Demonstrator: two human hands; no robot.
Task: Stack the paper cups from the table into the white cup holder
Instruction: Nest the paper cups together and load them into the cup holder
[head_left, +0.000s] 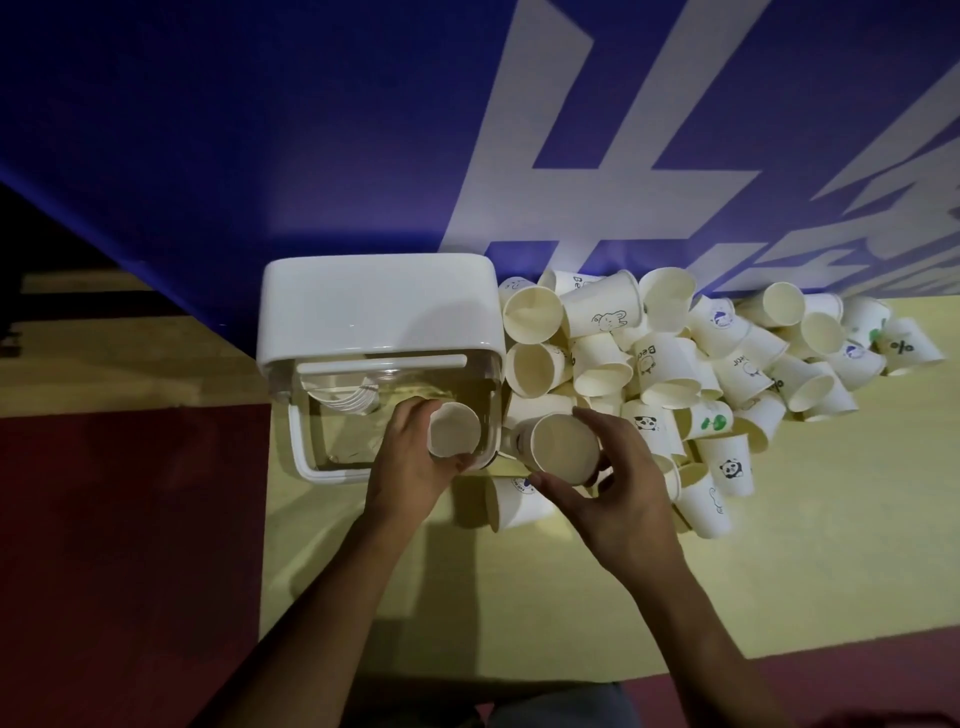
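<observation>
The white cup holder stands on the yellow table, its clear front compartment showing a stack of cups at the left. My left hand grips a paper cup, mouth up, over the right side of that compartment. Just right of the holder, my right hand curls round a second paper cup, thumb on its near side and fingers over the far rim. A large heap of loose paper cups lies to the right.
One cup lies on its side below my hands. A blue wall with white lettering rises right behind the holder and heap. The table's left edge runs beside the holder, with dark red floor beyond.
</observation>
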